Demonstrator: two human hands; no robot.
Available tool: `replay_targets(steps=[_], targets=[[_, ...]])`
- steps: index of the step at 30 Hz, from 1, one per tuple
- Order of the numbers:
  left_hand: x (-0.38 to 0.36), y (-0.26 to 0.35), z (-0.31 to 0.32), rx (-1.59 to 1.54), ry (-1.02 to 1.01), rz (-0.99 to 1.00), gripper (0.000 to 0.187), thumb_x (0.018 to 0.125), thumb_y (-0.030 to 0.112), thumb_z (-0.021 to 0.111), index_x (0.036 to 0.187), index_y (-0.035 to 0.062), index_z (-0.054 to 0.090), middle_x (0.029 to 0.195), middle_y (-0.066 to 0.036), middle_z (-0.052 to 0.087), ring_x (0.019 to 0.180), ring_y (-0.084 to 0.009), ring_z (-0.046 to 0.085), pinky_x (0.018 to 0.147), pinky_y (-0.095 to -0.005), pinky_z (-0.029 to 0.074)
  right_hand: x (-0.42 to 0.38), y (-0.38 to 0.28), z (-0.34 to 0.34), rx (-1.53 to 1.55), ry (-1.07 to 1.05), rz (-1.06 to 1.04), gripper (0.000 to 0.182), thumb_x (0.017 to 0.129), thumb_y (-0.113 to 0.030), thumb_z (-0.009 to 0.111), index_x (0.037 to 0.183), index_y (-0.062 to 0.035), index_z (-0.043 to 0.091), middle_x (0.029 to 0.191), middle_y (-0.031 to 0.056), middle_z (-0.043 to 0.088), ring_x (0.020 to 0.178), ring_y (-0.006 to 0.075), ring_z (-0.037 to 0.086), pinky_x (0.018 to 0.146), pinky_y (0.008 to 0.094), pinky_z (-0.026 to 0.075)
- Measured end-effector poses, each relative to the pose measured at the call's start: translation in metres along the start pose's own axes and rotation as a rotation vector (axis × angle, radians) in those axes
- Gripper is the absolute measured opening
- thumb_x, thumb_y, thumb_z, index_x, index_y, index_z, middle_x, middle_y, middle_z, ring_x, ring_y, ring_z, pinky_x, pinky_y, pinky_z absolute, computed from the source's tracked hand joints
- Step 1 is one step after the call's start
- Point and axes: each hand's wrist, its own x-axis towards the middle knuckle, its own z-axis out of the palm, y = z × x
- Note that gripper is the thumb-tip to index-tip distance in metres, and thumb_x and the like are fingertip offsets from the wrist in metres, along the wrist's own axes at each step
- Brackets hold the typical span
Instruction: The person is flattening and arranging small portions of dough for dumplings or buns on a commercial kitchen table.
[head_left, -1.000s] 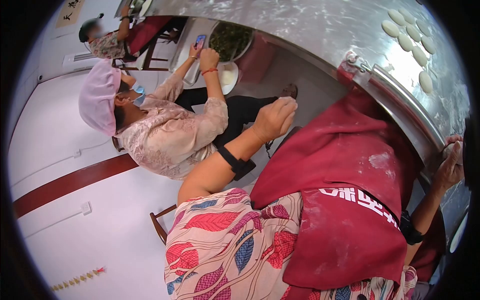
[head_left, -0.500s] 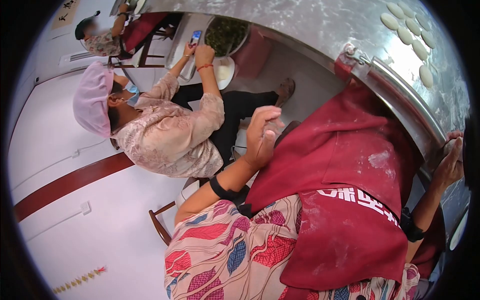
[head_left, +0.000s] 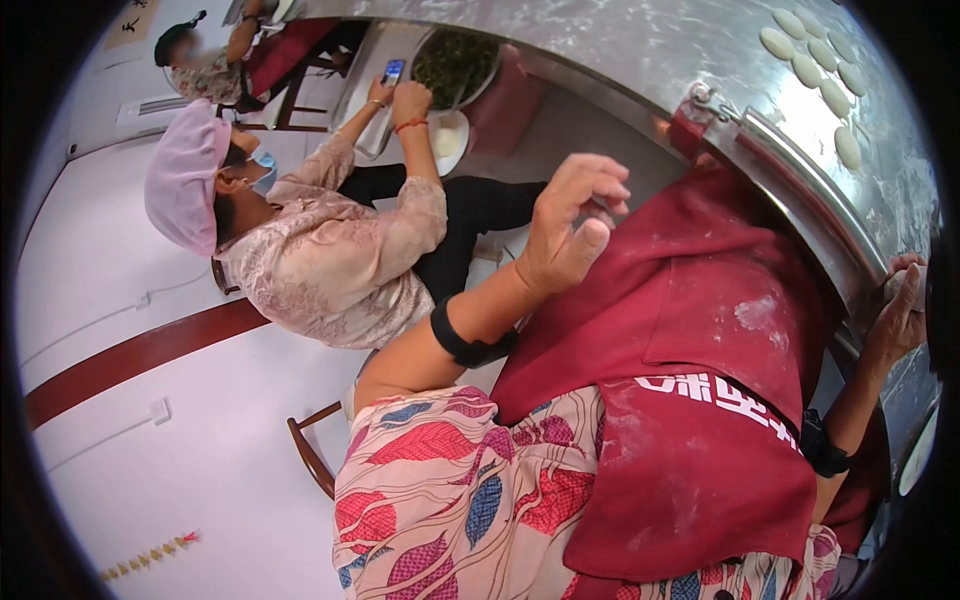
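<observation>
My left hand [head_left: 575,222] is raised over the lap, its floured fingers loosely bent and the thumb apart. Nothing shows in it. At the far right, my right hand [head_left: 902,308] is at the edge of the metal table [head_left: 640,45], fingers curled and thumb up. Something pale sits by its thumb, too cut off by the view's dark border to name. Farther up the table lie several flat, oval pale dough pieces [head_left: 833,98]. A red apron [head_left: 700,290] with flour smears covers my lap.
Beside me sits a person in a pink cap [head_left: 187,178] and mask, holding a phone [head_left: 393,72]. Near them are a large bowl of chopped greens [head_left: 455,68], a white plate [head_left: 449,142] and a pink bin [head_left: 497,108]. Another person [head_left: 215,70] sits farther back.
My left hand has moved right, toward the apron, and its fingers have spread somewhat. My right hand stays at the table edge, with only a slight shift.
</observation>
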Motion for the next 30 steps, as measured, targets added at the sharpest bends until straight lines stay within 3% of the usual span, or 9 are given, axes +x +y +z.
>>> replay_targets(steps=[6, 9, 15, 20, 21, 25, 30], targets=[[0.035, 0.023, -0.013, -0.114, -0.011, -0.052, 0.077, 0.088, 0.070, 0.036, 0.110, -0.0012, 0.055, 0.119, -0.013, 0.047, 0.089, -0.0151, 0.057, 0.074, -0.0264, 0.048, 0.000, 0.000, 0.005, -0.011, 0.029, 0.088, 0.026, 0.101, -0.022, 0.045, 0.087, -0.0023, 0.055, 0.085, 0.0033, 0.054, 0.082, 0.0114, 0.050, 0.077, 0.0225, 0.039], [0.037, 0.023, -0.015, -0.054, -0.077, -0.040, 0.074, 0.089, 0.068, 0.038, 0.111, -0.0012, 0.054, 0.118, -0.012, 0.047, 0.088, -0.0149, 0.057, 0.073, -0.0260, 0.048, 0.001, 0.006, 0.002, -0.020, -0.007, 0.088, 0.027, 0.101, -0.022, 0.043, 0.087, -0.0031, 0.055, 0.085, 0.0022, 0.054, 0.081, 0.0107, 0.049, 0.076, 0.0218, 0.038], [-0.014, -0.003, -0.044, 0.135, -0.260, -0.219, 0.065, 0.092, 0.060, 0.041, 0.111, -0.0010, 0.054, 0.117, -0.012, 0.047, 0.086, -0.0141, 0.055, 0.071, -0.0244, 0.047, 0.005, 0.004, 0.023, -0.083, -0.008, 0.094, 0.027, 0.101, -0.024, 0.044, 0.088, -0.0041, 0.055, 0.084, 0.0003, 0.053, 0.078, 0.0088, 0.048, 0.074, 0.0199, 0.037], [-0.070, -0.030, -0.054, 0.050, -0.099, -0.419, 0.072, 0.089, 0.066, 0.040, 0.113, -0.0003, 0.054, 0.117, -0.012, 0.047, 0.088, -0.0143, 0.054, 0.070, -0.0250, 0.046, 0.009, 0.017, 0.045, -0.097, -0.016, 0.180, 0.026, 0.101, -0.026, 0.044, 0.087, -0.0061, 0.054, 0.083, -0.0016, 0.051, 0.074, 0.0068, 0.045, 0.069, 0.0184, 0.034], [-0.078, -0.011, -0.034, 0.010, -0.079, -0.459, 0.073, 0.089, 0.067, 0.040, 0.114, -0.0002, 0.054, 0.117, -0.012, 0.047, 0.089, -0.0144, 0.054, 0.071, -0.0252, 0.046, -0.001, 0.009, 0.013, -0.109, 0.003, 0.216, 0.026, 0.101, -0.027, 0.045, 0.087, -0.0065, 0.054, 0.083, -0.0020, 0.051, 0.073, 0.0065, 0.044, 0.068, 0.0182, 0.033], [-0.067, -0.027, -0.016, -0.023, 0.026, -0.413, 0.077, 0.090, 0.069, 0.032, 0.115, -0.0011, 0.053, 0.119, -0.013, 0.047, 0.092, -0.0153, 0.053, 0.076, -0.0272, 0.045, -0.001, 0.014, 0.007, -0.135, -0.018, 0.237, 0.026, 0.101, -0.027, 0.044, 0.088, -0.0066, 0.055, 0.083, -0.0020, 0.051, 0.073, 0.0067, 0.044, 0.067, 0.0188, 0.033], [-0.014, -0.022, -0.013, -0.017, -0.016, -0.229, 0.076, 0.093, 0.066, 0.027, 0.114, -0.0033, 0.053, 0.122, -0.013, 0.044, 0.094, -0.0152, 0.053, 0.076, -0.0278, 0.046, -0.002, 0.011, 0.015, -0.089, 0.048, 0.193, 0.026, 0.101, -0.024, 0.044, 0.090, -0.0046, 0.057, 0.084, -0.0003, 0.053, 0.076, 0.0080, 0.047, 0.070, 0.0200, 0.036]])
